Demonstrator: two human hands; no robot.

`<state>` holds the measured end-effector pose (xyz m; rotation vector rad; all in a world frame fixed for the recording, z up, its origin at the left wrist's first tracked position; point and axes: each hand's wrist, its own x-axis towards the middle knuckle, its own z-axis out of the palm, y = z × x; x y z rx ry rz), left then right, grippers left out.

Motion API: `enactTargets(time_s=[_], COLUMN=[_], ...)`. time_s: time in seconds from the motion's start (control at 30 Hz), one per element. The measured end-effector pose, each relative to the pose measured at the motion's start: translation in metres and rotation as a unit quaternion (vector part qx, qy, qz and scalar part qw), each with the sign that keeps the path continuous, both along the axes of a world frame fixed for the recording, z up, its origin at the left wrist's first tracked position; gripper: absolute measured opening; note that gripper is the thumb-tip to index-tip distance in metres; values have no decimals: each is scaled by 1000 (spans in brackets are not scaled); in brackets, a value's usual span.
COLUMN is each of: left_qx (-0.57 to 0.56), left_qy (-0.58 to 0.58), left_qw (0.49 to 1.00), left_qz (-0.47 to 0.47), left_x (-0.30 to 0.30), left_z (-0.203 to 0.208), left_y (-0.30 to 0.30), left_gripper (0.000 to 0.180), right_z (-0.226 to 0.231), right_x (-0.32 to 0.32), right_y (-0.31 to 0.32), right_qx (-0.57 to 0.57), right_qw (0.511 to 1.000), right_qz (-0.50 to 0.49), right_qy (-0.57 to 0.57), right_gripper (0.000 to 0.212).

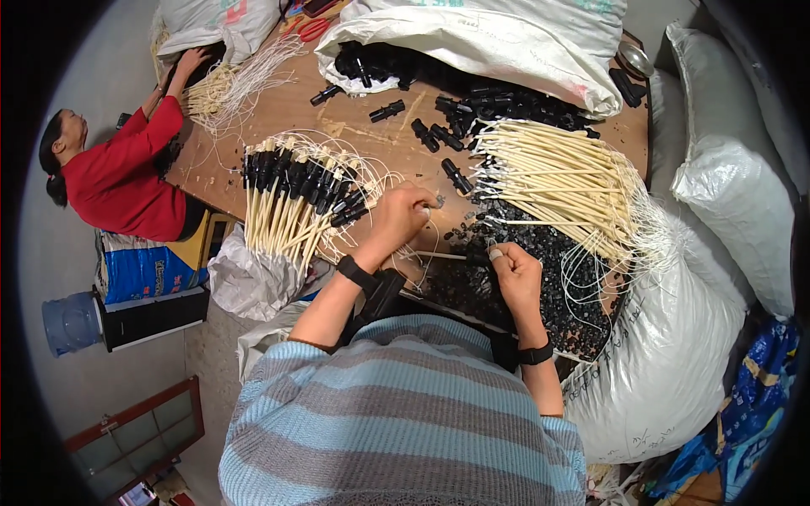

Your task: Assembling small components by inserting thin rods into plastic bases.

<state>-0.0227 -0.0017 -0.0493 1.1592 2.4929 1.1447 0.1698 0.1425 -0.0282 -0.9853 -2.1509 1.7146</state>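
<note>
My left hand (400, 221) is over the table's near middle, its thumb and forefinger closed on a small dark grey piece (440, 201). White string hangs beside these fingers. My right hand (518, 277) is closed in a pinch at a black tubular fitting (477, 254) with a thin pale stick (440, 255) running left from it. The exact hold is partly hidden, and the thumb bears a whitish wrap. Under and around the right hand lies a spread of small black pieces (557, 295). A bundle of pale sticks (557, 173) with white strings lies beyond it.
Sticks fitted with black tubes (291, 181) lie to the left. Behind, a white woven sack (472, 38) spills black fittings (456, 177). Red scissors (314, 30) lie at the far edge. A person in red (126, 185) works at the left. Full sacks (666, 363) crowd the right side.
</note>
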Motion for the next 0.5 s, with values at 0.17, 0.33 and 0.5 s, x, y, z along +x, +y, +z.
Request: enactTargets(time_s=[0.17, 0.33, 0.5], left_qx=[134, 166, 208], left_qy=[-253, -68, -120], left_qw=[956, 982, 971], left_qz=[-61, -64, -11], left_x=[43, 63, 64], left_z=[40, 37, 35], left_y=[22, 33, 39], left_gripper=[20, 22, 27], right_z=[1, 2, 2], right_x=[-15, -18, -23], right_y=[-4, -7, -10], right_qx=[-17, -165, -210], right_qw=[1000, 982, 968], right_qz=[-11, 8, -48], right_qy=[-24, 88, 126], right_gripper=[12, 8, 6])
